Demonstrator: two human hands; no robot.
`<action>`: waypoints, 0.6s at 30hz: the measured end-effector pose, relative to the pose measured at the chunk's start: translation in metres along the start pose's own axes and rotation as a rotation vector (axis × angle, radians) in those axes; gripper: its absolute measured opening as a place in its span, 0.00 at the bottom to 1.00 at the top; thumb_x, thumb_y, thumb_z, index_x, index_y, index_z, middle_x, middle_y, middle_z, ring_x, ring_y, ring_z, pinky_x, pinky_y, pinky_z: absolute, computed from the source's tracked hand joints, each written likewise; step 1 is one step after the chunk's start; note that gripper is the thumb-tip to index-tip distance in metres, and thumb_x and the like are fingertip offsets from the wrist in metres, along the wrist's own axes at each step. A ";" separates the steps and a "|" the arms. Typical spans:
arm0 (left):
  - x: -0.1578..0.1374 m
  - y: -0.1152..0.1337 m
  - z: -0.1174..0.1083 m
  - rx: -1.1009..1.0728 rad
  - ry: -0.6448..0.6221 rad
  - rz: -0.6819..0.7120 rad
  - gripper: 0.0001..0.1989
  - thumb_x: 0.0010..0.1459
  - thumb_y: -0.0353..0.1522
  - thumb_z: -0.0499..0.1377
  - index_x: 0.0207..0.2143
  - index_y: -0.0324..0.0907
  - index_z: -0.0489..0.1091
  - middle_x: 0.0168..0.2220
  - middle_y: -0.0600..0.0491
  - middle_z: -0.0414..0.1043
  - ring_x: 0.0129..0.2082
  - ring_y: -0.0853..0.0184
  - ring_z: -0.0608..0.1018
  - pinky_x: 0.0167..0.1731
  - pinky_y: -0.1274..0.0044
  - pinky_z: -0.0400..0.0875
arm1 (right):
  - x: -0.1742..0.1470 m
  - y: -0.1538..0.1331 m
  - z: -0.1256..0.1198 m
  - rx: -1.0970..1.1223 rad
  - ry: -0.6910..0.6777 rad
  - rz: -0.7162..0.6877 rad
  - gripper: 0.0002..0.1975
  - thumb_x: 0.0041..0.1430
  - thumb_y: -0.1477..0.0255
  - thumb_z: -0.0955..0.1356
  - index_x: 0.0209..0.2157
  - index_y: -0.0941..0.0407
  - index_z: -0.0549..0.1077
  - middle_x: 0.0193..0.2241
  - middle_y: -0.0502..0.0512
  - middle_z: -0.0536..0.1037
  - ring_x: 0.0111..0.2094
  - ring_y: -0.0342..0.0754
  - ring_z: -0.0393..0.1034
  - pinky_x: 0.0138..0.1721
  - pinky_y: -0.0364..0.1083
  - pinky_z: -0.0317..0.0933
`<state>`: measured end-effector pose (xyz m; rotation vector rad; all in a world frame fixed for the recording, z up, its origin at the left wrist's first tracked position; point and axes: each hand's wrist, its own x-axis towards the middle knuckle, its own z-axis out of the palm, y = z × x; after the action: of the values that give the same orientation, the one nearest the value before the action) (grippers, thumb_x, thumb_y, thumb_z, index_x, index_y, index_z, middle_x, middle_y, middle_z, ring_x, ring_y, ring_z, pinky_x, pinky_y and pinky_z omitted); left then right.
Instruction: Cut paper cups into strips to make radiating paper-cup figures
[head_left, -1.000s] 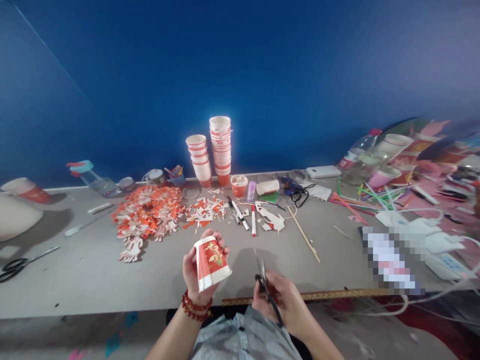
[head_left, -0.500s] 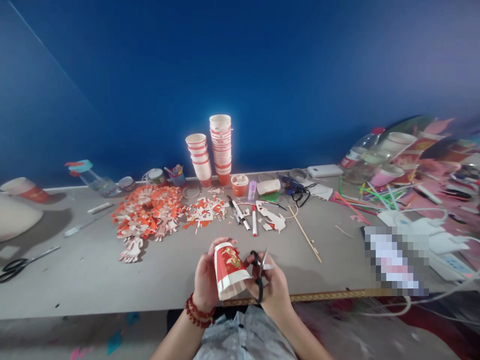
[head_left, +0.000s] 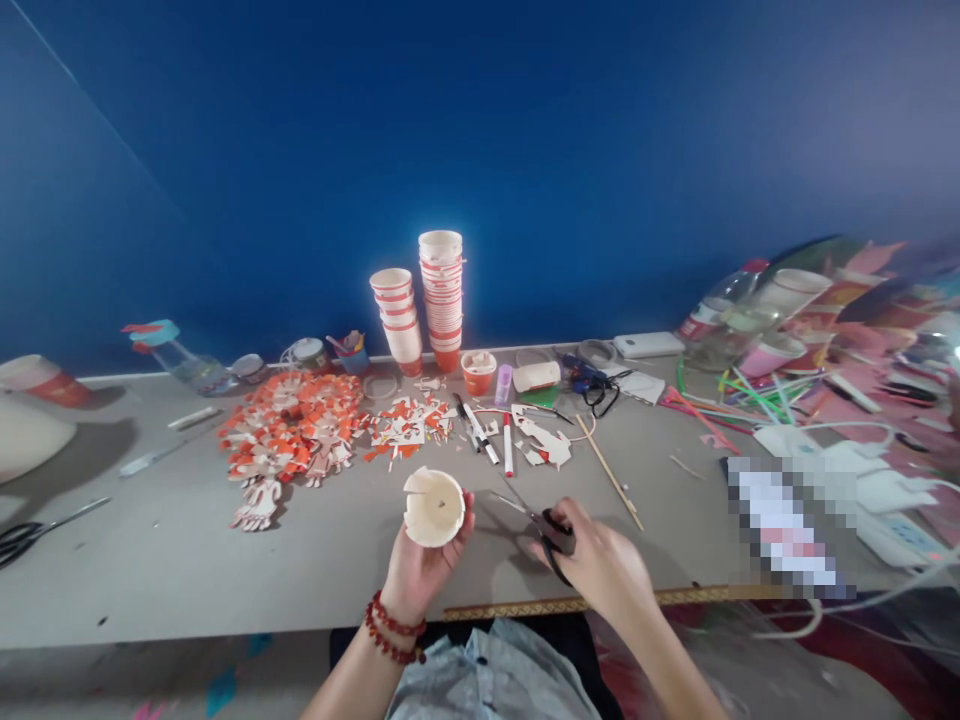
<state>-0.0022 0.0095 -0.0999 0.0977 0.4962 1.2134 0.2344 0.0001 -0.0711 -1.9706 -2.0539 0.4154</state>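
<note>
My left hand [head_left: 420, 575] is wrapped round a paper cup [head_left: 433, 508] whose open mouth faces me, showing the cream inside. Slits cut into its wall leave a loose flap at the upper left of the rim. To the right, my right hand [head_left: 600, 560] grips black-handled scissors [head_left: 555, 535], blades parted and pointing left toward the cup without touching it. Both hands are above the grey table [head_left: 337, 560] near its front edge.
Cut-out orange and white paper shapes [head_left: 292, 425] lie left, with paper scraps [head_left: 409, 425] beside them. Two cup stacks [head_left: 442, 300] stand by the wall. Markers [head_left: 508, 445], a wooden stick [head_left: 611, 475], spare scissors [head_left: 45, 530] and a power strip [head_left: 892, 530] lie around.
The cup has turned from showing its red printed side to showing its open mouth. My right hand has moved right, away from the cup, and the scissors now point left.
</note>
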 end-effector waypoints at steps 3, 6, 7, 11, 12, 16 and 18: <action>-0.001 -0.002 0.004 -0.007 0.042 0.014 0.11 0.60 0.32 0.56 0.44 0.42 0.75 0.44 0.46 0.79 0.48 0.58 0.78 0.46 0.69 0.74 | 0.000 0.003 -0.001 -0.104 -0.026 -0.047 0.12 0.53 0.63 0.71 0.36 0.53 0.67 0.38 0.54 0.77 0.29 0.51 0.74 0.25 0.43 0.52; -0.006 -0.003 0.013 0.021 0.070 0.021 0.14 0.59 0.36 0.58 0.44 0.42 0.75 0.44 0.46 0.79 0.49 0.57 0.77 0.46 0.70 0.74 | 0.003 0.004 -0.001 -0.106 -0.072 -0.108 0.10 0.54 0.68 0.70 0.36 0.53 0.66 0.39 0.53 0.74 0.31 0.49 0.74 0.26 0.43 0.53; -0.007 -0.002 0.016 0.034 0.073 0.029 0.14 0.59 0.37 0.58 0.44 0.42 0.75 0.44 0.47 0.79 0.50 0.57 0.77 0.46 0.70 0.74 | 0.004 0.005 -0.001 -0.088 -0.098 -0.129 0.10 0.53 0.69 0.70 0.36 0.53 0.66 0.39 0.52 0.74 0.32 0.49 0.74 0.27 0.43 0.54; -0.011 0.000 0.024 0.055 0.067 0.051 0.14 0.60 0.39 0.57 0.42 0.40 0.76 0.41 0.47 0.79 0.46 0.58 0.79 0.46 0.70 0.73 | 0.010 0.009 -0.007 -0.027 -0.142 -0.186 0.09 0.51 0.72 0.69 0.35 0.53 0.67 0.39 0.50 0.73 0.33 0.48 0.72 0.31 0.43 0.56; -0.012 0.000 0.026 0.052 0.067 0.045 0.15 0.61 0.39 0.56 0.41 0.39 0.76 0.40 0.47 0.80 0.45 0.59 0.79 0.45 0.70 0.74 | 0.011 0.009 -0.009 -0.027 -0.132 -0.185 0.09 0.51 0.72 0.69 0.35 0.53 0.67 0.39 0.51 0.72 0.33 0.47 0.72 0.32 0.43 0.56; -0.014 0.000 0.030 0.065 0.075 0.041 0.15 0.61 0.39 0.57 0.40 0.38 0.76 0.40 0.47 0.79 0.43 0.59 0.79 0.44 0.70 0.73 | 0.015 0.010 -0.012 -0.024 -0.133 -0.160 0.06 0.51 0.72 0.69 0.32 0.53 0.69 0.38 0.51 0.72 0.32 0.47 0.71 0.31 0.43 0.55; -0.015 0.000 0.031 0.077 0.063 0.057 0.15 0.60 0.39 0.58 0.40 0.38 0.76 0.41 0.46 0.79 0.45 0.57 0.79 0.44 0.70 0.73 | 0.016 0.013 -0.014 0.024 -0.180 -0.162 0.07 0.49 0.72 0.69 0.32 0.53 0.69 0.38 0.50 0.72 0.31 0.46 0.71 0.31 0.42 0.56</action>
<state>0.0064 0.0021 -0.0680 0.1405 0.5994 1.2562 0.2506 0.0167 -0.0632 -1.7945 -2.2859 0.5988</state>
